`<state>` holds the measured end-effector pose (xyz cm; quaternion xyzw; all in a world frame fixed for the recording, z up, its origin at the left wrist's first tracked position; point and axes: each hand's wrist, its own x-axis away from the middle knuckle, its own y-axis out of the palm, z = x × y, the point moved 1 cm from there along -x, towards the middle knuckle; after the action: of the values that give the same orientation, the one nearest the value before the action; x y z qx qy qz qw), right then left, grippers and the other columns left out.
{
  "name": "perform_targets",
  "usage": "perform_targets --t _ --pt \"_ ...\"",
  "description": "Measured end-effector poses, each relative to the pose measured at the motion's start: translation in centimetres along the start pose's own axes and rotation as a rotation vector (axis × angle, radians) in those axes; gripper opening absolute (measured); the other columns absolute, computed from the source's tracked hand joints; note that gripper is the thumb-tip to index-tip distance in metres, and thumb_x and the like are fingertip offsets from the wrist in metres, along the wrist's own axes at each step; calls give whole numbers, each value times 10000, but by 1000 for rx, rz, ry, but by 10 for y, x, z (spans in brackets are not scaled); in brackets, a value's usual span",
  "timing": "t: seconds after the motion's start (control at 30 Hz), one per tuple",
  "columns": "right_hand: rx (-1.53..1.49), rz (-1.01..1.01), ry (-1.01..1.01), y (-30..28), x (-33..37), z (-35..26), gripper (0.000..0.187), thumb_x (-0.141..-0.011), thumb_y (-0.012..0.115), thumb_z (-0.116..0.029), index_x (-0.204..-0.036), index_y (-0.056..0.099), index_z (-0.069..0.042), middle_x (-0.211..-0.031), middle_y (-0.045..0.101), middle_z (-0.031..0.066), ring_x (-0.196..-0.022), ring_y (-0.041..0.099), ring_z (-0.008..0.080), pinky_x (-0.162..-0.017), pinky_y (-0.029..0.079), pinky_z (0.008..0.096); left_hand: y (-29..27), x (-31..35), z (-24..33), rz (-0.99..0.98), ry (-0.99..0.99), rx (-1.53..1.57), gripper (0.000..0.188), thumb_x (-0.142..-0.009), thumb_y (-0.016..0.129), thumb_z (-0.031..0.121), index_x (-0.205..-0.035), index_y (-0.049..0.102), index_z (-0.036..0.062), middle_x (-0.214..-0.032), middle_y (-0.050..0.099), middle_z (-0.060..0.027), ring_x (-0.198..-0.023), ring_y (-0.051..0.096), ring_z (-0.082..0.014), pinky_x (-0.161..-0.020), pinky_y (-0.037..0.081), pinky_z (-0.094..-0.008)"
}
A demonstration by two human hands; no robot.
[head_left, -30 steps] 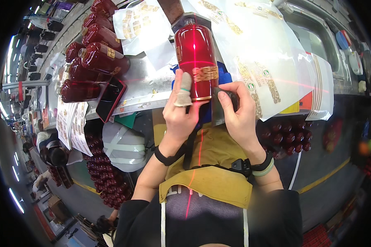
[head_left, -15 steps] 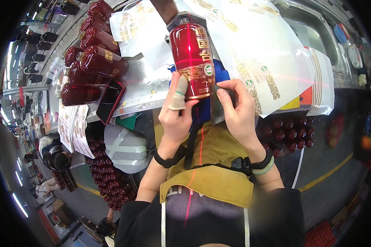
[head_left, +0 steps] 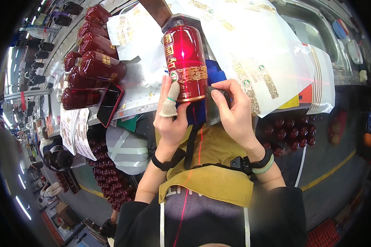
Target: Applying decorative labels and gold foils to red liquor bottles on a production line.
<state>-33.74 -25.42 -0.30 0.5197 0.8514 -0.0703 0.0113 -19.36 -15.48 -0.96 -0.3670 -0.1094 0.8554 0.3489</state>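
Centrally, I see a glossy red bottle [head_left: 189,55] lying neck-away over blue material [head_left: 215,73]. The left hand [head_left: 169,122] cups its lower left side; the right hand [head_left: 238,114] pinches a dark, flat piece [head_left: 212,112]. I'd expect stiff, heavy, slick, breakable glass, best cradled around its body.

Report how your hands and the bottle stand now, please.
Left hand against gold-decorated red bottle, neck pointing away. Right hand pinching dark piece beside bottle's base. Decal sheets close on the right.
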Motion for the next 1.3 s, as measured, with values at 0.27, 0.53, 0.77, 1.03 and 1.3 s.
perform_targets --t 0.27,0.53,0.77,1.03,1.3 --pt "-10 -8 69 -5 -1 3 132 -972 683 -83 -1048 671 23 -884 707 142 -790 667 218 -745 519 351 8 -10 -1 -110 163 -121 642 -784 786 -85 -1404 631 -24 -1480 571 -268 -1410 528 -416 -1140 459 -471" --pt "176 50 111 -18 -7 -7 114 -962 678 -62 -1030 671 29 -906 724 146 -806 691 225 -754 530 341 0 4 -7 -89 32 -134 682 -816 786 -45 -1458 555 -47 -1499 547 -277 -1403 527 -433 -1123 475 -446" --pt "162 -18 93 -14 -5 -8 140 -968 703 -92 -1042 673 24 -875 700 120 -802 667 189 -746 523 326 -8 9 -15 -172 -5 -217 620 -881 747 7 -1440 509 -114 -1505 542 -261 -1416 485 -476 -1200 353 -565" --pt "115 4 86 -9 5 -10 132 -957 710 -91 -1001 657 22 -854 689 122 -753 649 195 -705 505 329 -14 2 -23 -288 39 -165 602 -908 690 -12 -1462 475 -100 -1489 555 -254 -1333 530 -511 -1246 158 -661" --pt "2 34 129 -18 1 -7 101 -986 697 -72 -1007 664 21 -851 679 56 -785 623 107 -720 503 284 -20 -40 -15 -179 -353 363 815 -917 801 246 -1534 392 -94 -1576 431 -298 -1467 445 -364 -1204 345 -431"
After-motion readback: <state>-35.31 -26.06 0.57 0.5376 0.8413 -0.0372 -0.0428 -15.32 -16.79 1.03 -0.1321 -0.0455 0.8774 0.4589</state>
